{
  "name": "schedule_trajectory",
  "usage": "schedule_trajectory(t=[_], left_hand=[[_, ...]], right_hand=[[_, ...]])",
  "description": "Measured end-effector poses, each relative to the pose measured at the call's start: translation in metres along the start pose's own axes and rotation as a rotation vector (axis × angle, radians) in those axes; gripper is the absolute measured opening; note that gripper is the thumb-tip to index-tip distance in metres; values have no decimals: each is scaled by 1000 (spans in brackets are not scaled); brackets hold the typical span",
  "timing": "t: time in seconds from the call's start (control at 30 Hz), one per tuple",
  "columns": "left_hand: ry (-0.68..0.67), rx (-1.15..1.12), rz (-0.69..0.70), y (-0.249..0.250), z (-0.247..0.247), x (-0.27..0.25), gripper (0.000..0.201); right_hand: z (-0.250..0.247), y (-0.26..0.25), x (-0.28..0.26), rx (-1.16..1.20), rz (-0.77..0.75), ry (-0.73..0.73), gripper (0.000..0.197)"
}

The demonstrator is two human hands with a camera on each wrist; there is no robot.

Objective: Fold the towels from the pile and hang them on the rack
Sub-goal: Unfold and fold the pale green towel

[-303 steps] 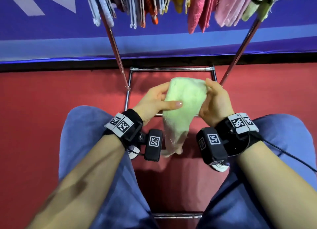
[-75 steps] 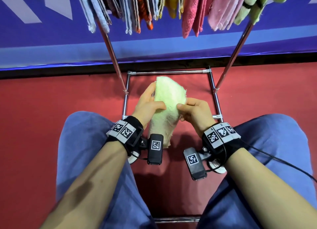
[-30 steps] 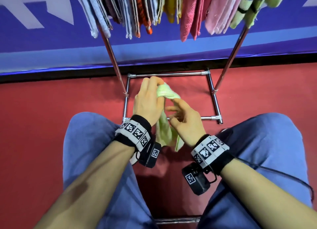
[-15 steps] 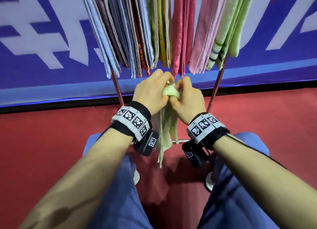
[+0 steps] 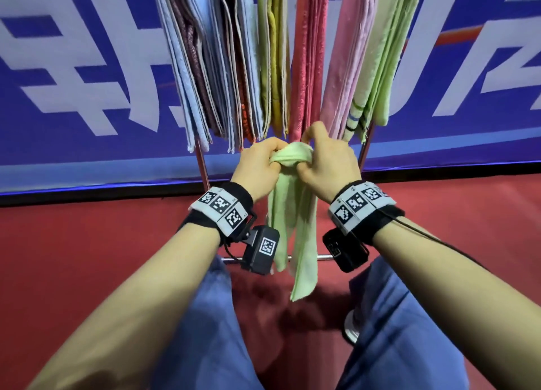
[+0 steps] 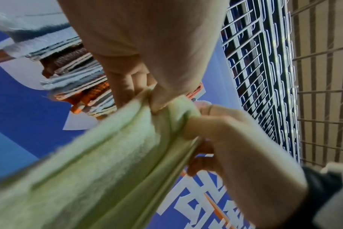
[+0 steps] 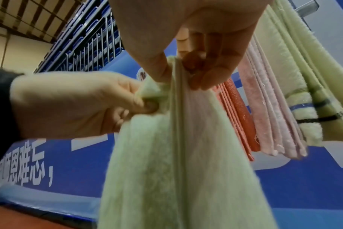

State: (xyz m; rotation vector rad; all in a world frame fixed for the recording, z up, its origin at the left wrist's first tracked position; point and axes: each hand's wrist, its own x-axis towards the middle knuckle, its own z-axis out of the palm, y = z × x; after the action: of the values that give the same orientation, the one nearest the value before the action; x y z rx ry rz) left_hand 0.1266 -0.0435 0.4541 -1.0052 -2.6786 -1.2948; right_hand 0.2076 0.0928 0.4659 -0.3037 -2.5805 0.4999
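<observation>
A folded pale green towel point(image 5: 295, 223) hangs down between my two hands, just below the towels on the rack. My left hand point(image 5: 259, 164) grips its top fold from the left, thumb and fingers curled into the cloth. My right hand point(image 5: 326, 161) pinches the same fold from the right. In the left wrist view the green towel point(image 6: 92, 167) runs across the frame, with my left hand point(image 6: 145, 74) above it. In the right wrist view the green towel point(image 7: 176, 162) hangs straight down from my right hand point(image 7: 194, 62).
Several towels point(image 5: 263, 59) in blue, brown, yellow, red, pink and green hang packed on the chrome rack point(image 5: 202, 167). Its base bar point(image 5: 231, 259) lies on the red floor point(image 5: 73, 258) between my knees. A blue banner wall point(image 5: 73, 82) stands behind.
Both hands have lifted the folded green towel from low over the rack base up to the hanging towels' lower edges. My head has tilted up.
</observation>
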Motion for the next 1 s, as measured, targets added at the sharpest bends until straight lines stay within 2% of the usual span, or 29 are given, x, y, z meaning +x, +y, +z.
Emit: schedule_trajectory(t=[0.1, 0.17, 0.2, 0.3, 0.33, 0.43, 0.5, 0.63, 0.77, 0.87, 1.0], left_hand=[[-136, 154, -14, 9, -6, 6, 48], [-213, 322, 9, 22, -10, 5, 34], [-210, 377, 42, 30, -12, 6, 29], [-53, 395, 92, 55, -19, 15, 45], [18, 385, 101, 63, -23, 22, 45], [132, 334, 166, 80, -39, 49, 24], [150, 308, 245, 92, -51, 65, 24], [263, 249, 370, 113, -73, 94, 24], [297, 294, 447, 128, -88, 115, 28], [256, 393, 420, 129, -96, 125, 29], [211, 637, 235, 119, -98, 128, 35]], right_hand=[[-11, -4, 7, 24, 0, 31, 35], [-23, -11, 18, 14, -43, 47, 33], [-30, -16, 25, 2, -70, 47, 30], [-46, -31, 43, -12, -132, 21, 25], [-52, -35, 49, -12, -150, 14, 26], [-73, -39, 67, -11, -201, 46, 32], [-87, -38, 78, -14, -197, 78, 36], [-95, -34, 92, -83, -87, 99, 44], [-90, -31, 108, -76, 57, 42, 53], [-93, -33, 124, -59, 96, 53, 38], [-98, -46, 144, -52, 40, 107, 31]])
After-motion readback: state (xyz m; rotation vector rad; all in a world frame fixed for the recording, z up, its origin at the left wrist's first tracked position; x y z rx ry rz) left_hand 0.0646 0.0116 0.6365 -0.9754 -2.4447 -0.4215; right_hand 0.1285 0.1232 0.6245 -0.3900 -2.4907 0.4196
